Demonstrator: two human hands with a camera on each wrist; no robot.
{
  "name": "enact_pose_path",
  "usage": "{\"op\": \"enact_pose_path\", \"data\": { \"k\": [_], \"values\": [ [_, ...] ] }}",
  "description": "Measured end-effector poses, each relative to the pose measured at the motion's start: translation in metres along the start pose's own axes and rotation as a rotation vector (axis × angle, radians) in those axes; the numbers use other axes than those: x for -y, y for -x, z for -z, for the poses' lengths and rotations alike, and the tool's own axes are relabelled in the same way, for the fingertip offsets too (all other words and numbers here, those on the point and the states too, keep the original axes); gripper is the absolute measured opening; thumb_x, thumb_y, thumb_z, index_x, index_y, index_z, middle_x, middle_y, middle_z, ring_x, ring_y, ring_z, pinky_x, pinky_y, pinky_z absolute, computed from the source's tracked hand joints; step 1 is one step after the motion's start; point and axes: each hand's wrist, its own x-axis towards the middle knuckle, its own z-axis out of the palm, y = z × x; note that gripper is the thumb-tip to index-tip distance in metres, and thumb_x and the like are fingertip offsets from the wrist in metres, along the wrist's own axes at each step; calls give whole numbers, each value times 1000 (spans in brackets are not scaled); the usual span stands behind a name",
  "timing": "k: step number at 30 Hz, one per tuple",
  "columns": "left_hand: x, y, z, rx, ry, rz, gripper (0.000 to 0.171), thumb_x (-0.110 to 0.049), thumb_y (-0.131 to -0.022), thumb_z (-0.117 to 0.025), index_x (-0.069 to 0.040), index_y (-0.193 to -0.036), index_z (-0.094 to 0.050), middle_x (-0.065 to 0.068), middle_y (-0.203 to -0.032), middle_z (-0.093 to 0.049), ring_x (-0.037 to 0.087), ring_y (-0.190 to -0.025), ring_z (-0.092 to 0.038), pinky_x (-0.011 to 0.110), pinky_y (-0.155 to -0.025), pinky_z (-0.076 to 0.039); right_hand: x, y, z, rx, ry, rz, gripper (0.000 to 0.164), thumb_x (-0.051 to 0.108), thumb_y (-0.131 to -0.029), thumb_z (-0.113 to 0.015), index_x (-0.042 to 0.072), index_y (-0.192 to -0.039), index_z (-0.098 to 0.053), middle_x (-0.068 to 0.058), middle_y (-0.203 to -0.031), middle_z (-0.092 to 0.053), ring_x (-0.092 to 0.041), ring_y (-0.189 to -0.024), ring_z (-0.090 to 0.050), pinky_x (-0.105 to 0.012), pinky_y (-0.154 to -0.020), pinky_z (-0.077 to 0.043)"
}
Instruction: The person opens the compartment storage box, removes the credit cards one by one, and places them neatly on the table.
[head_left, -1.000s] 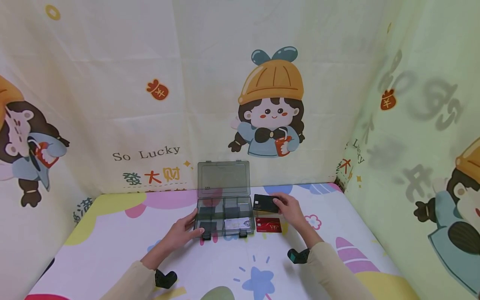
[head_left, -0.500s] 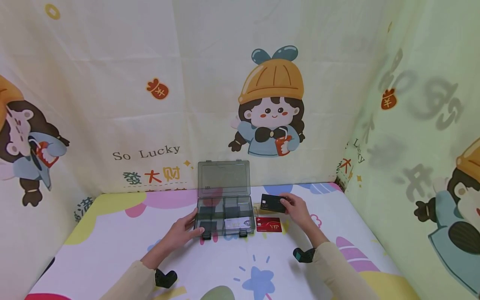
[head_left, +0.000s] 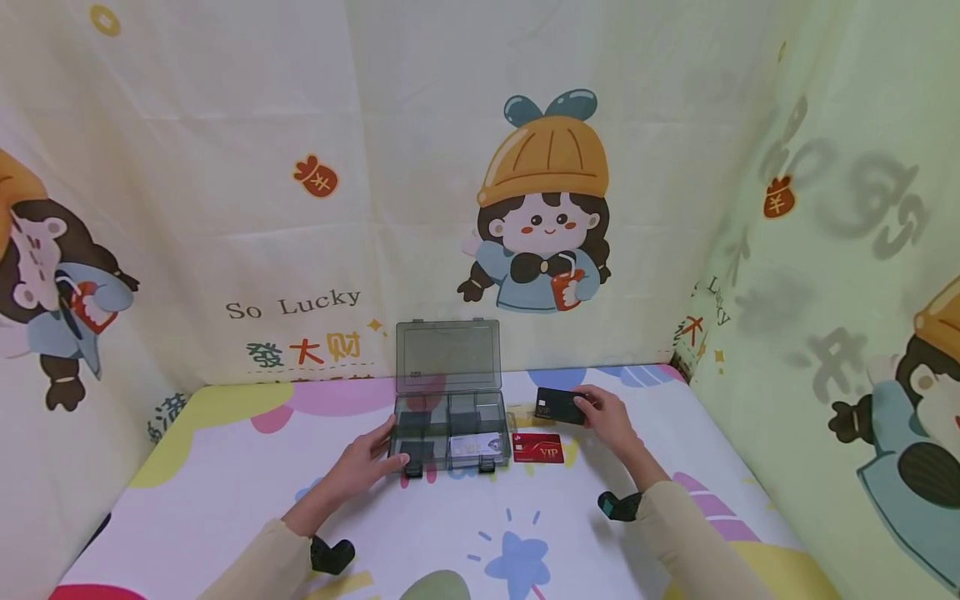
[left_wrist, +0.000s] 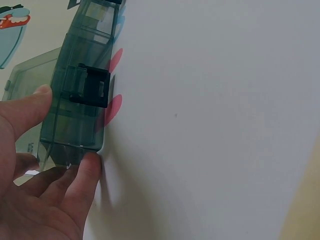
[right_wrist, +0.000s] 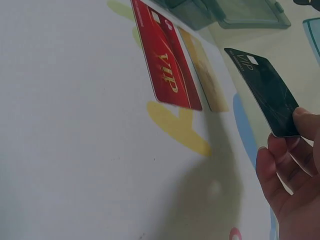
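Observation:
In the head view a smoky-clear plastic compartment box (head_left: 447, 467) stands with its lid (head_left: 447, 357) raised at the back. My left hand (head_left: 362, 468) holds its left front corner, thumb on the rim and fingers along the side wall. My right hand (head_left: 611, 423) pinches a black VIP card (head_left: 558, 406) by its right end, raised above the table. A red VIP card (head_left: 537, 448) lies flat right of the box. Behind it lies a gold card (right_wrist: 202, 67), clearest in the right wrist view. A pale card (head_left: 475, 446) sits in the box's front right compartment.
Dark pieces (head_left: 415, 422) show in several other compartments, too dim to identify. A patterned cloth (head_left: 420, 533) covers the table. Printed curtains (head_left: 420, 150) close off the back and sides. Two black latches (left_wrist: 92, 86) hang at the box's front.
My right hand has carried the black card rightward, away from the box's right edge, uncovering some of the gold card. My left hand has stayed on the box.

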Motion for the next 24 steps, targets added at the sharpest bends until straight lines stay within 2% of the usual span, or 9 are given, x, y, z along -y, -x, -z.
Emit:
{"op": "enact_pose_path", "data": {
  "k": [4,10,18,21,24],
  "values": [
    [0,0,0,-2,5,1,81,-29,-90,-69,-6,-153,-23,18,-157,-29,38,-139,-40,47,-109,-40,-4,-1,2,-16,6,0,31,17,-99,-56,6,-127,-60,-21,-113,-61,-18,-69,-57,-22,-63,-51],
    [2,0,0,-4,12,-10,83,-31,-89,-70,-6,-153,-24,19,-157,-30,37,-139,-40,46,-109,-40,-12,0,4,-20,19,-26,30,17,-99,-54,7,-127,-60,-21,-117,-60,-20,-78,-57,-21,-64,-50],
    [0,1,1,-5,14,-8,83,-32,-89,-70,-6,-153,-24,19,-157,-30,37,-139,-40,47,-109,-40,-16,1,7,-25,45,-38,28,14,-99,-53,6,-126,-60,-21,-111,-60,-19,-69,-54,-24,-63,-47],
    [0,1,1,-5,12,-5,82,-31,-89,-69,-6,-153,-24,18,-157,-30,37,-138,-40,46,-109,-40,-19,1,7,-38,57,-31,27,12,-99,-53,4,-123,-61,-21,-109,-60,-22,-75,-55,-26,-64,-47],
    [-1,1,0,-7,12,1,81,-29,-89,-69,-6,-153,-24,18,-156,-30,37,-138,-41,47,-108,-40,-22,1,6,-57,83,-36,26,11,-99,-53,4,-122,-62,-21,-110,-62,-28,-88,-56,-31,-73,-49]
  ]
}}
